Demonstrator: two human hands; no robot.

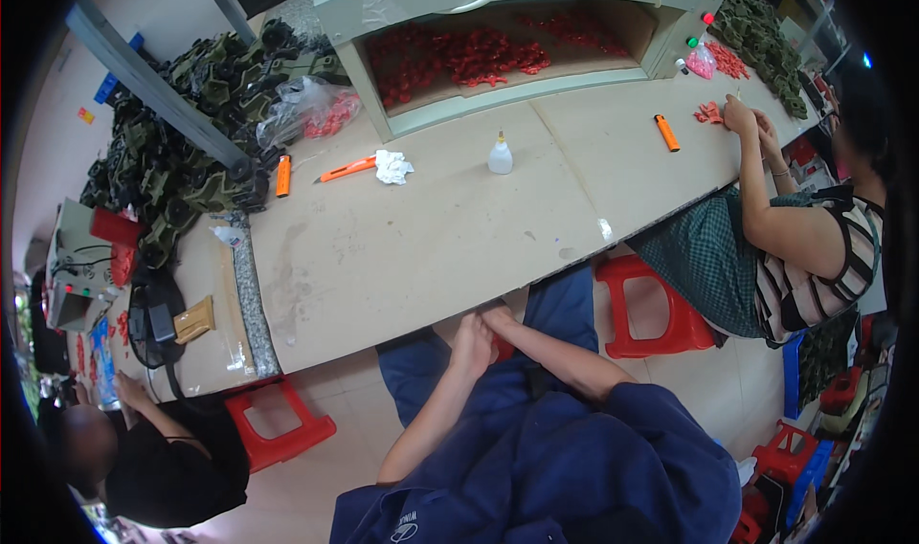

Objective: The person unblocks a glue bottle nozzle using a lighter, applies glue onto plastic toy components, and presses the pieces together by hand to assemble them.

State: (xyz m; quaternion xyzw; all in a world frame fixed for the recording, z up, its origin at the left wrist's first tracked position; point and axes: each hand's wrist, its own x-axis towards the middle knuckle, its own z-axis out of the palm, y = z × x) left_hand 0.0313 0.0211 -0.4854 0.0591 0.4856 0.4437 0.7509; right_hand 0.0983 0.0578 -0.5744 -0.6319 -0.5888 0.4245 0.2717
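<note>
My left hand and my right hand rest together over my lap, just at the near edge of the table. They touch or nearly touch at the wrists. The table edge and the hands themselves hide the fingers, so whether anything is in them does not show. A small white squeeze bottle with a thin nozzle stands upright on the table beyond them. To its left lie an orange utility knife, a crumpled white tissue and an orange lighter.
A box-like machine holds many red parts. Dark green toy-vehicle-like parts are heaped at left. A second lighter lies at right, near a co-worker's hands. Another person sits lower left. Red stools flank me.
</note>
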